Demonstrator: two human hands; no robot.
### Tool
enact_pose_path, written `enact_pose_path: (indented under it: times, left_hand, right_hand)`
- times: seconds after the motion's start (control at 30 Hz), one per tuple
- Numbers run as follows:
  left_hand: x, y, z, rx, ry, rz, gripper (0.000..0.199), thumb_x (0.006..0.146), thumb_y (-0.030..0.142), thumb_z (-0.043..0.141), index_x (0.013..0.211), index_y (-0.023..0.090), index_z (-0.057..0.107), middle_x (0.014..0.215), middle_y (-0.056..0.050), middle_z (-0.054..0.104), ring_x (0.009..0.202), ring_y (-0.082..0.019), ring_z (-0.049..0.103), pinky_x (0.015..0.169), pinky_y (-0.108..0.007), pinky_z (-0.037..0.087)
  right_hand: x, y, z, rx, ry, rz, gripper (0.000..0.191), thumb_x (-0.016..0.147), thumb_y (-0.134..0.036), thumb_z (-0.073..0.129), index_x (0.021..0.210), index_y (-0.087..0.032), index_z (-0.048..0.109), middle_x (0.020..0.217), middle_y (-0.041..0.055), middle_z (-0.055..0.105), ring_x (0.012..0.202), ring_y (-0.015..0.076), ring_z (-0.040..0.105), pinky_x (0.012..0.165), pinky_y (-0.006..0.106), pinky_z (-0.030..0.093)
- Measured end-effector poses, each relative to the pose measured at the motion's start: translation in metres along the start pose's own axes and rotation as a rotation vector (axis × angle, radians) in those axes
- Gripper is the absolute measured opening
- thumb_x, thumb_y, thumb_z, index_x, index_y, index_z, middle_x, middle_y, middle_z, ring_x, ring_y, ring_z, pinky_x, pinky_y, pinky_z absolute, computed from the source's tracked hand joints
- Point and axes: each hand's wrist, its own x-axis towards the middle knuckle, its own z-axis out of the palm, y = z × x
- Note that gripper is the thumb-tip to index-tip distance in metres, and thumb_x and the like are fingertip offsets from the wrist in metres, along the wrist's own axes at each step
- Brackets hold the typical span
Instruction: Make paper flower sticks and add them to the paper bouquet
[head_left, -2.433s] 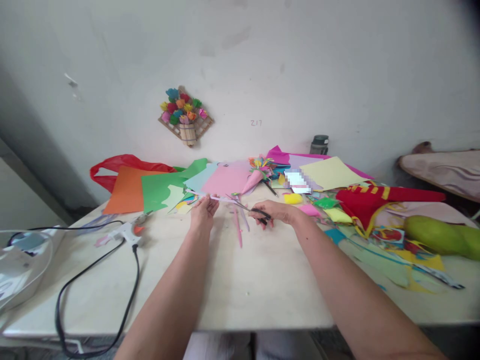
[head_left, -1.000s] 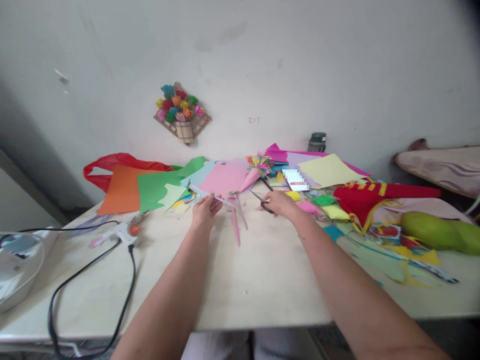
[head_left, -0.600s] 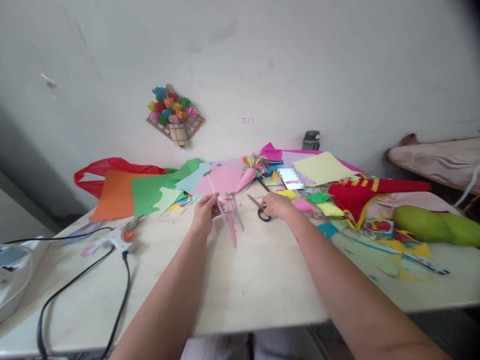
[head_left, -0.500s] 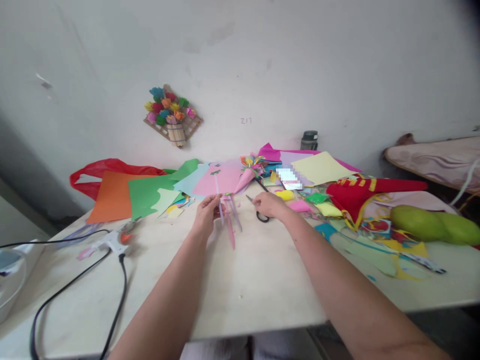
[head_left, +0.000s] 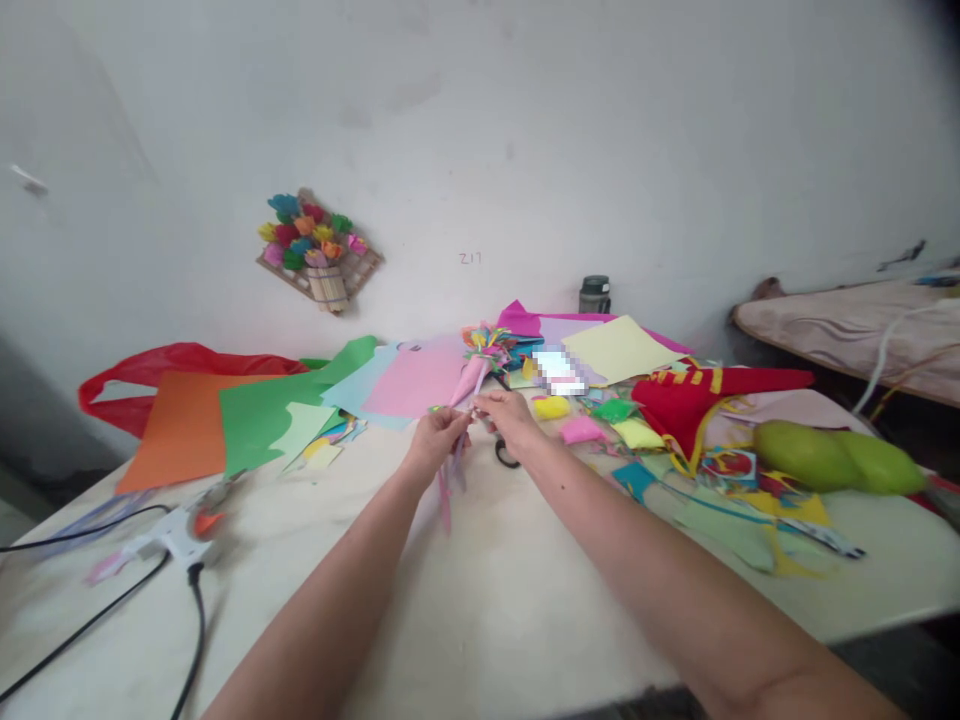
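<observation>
My left hand (head_left: 437, 440) and my right hand (head_left: 507, 415) meet over the middle of the table, fingertips almost touching. Both are closed in a pinch on a thin pale purple ribbon (head_left: 478, 384), part of which rises above the fingers. Ribbon tails, one pink (head_left: 445, 500), hang below my left hand. Just behind the fingers lies a pink paper cone bouquet (head_left: 469, 380) with a colourful fringed top. Black-handled scissors (head_left: 508, 454) lie under my right wrist, their blades hidden by the hand.
Orange paper (head_left: 180, 425) and green paper (head_left: 274, 420) lie at left, near a white glue gun (head_left: 184, 535) with black cords. Clay packets (head_left: 585, 430), a red cloth piece (head_left: 675, 400), green fruit (head_left: 806, 455) and paper scraps lie at right. A bottle (head_left: 595, 295) stands behind.
My right hand has left the scissors and moved left to the ribbon beside my left hand. The ribbon's upper end now leans right. The whole view has shifted slightly.
</observation>
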Motion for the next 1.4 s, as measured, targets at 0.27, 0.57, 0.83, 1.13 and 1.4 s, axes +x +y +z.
enact_pose_path:
  times: [0.27, 0.57, 0.83, 1.13, 1.4]
  left_hand:
    - [0.052, 0.0, -0.006, 0.481, 0.211, 0.073, 0.029, 0.068, 0.044, 0.054, 0.07, 0.016, 0.06, 0.068, -0.006, 0.063, 0.065, -0.018, 0.057, 0.059, -0.028, 0.044]
    - [0.116, -0.013, 0.01, 1.086, 0.305, 0.079, 0.047, 0.066, 0.039, 0.055, 0.106, 0.014, 0.056, 0.109, -0.013, 0.058, 0.105, -0.028, 0.045, 0.084, -0.033, 0.036]
    - [0.156, -0.015, 0.031, 1.269, 0.331, -0.078, 0.051, 0.058, 0.048, 0.059, 0.097, 0.014, 0.058, 0.097, -0.015, 0.061, 0.1, -0.031, 0.046, 0.082, -0.041, 0.032]
    - [0.163, -0.014, 0.03, 1.135, 0.416, -0.073, 0.047, 0.064, 0.05, 0.054, 0.095, 0.015, 0.057, 0.098, -0.017, 0.06, 0.099, -0.032, 0.051, 0.077, -0.04, 0.036]
    - [0.129, 0.009, 0.0, 0.574, 0.73, 0.164, 0.05, 0.061, 0.04, 0.061, 0.103, 0.017, 0.047, 0.088, -0.008, 0.061, 0.081, -0.022, 0.058, 0.07, -0.032, 0.043]
  right_hand:
    - [0.029, 0.0, -0.026, 0.172, 0.304, -0.042, 0.015, 0.064, -0.03, 0.054, 0.061, -0.016, 0.049, 0.05, -0.0047, 0.051, 0.033, 0.0054, 0.043, 0.026, 0.016, 0.024]
    - [0.037, 0.018, -0.027, 0.128, 0.253, -0.06, 0.018, 0.066, -0.032, 0.052, 0.058, -0.017, 0.046, 0.046, -0.0055, 0.051, 0.029, 0.005, 0.04, 0.026, 0.016, 0.023]
    - [0.029, 0.02, -0.019, 0.144, 0.219, -0.048, 0.017, 0.066, -0.03, 0.052, 0.057, -0.017, 0.048, 0.042, -0.0073, 0.046, 0.029, 0.0051, 0.04, 0.028, 0.015, 0.025]
    - [0.028, 0.014, -0.018, 0.173, 0.229, -0.038, 0.017, 0.066, -0.031, 0.052, 0.057, -0.017, 0.047, 0.045, -0.006, 0.05, 0.029, 0.0054, 0.04, 0.029, 0.017, 0.025]
    - [0.02, -0.003, -0.018, 0.266, 0.209, -0.137, 0.021, 0.066, -0.035, 0.055, 0.059, -0.016, 0.048, 0.046, -0.0051, 0.052, 0.031, 0.0051, 0.041, 0.029, 0.017, 0.024]
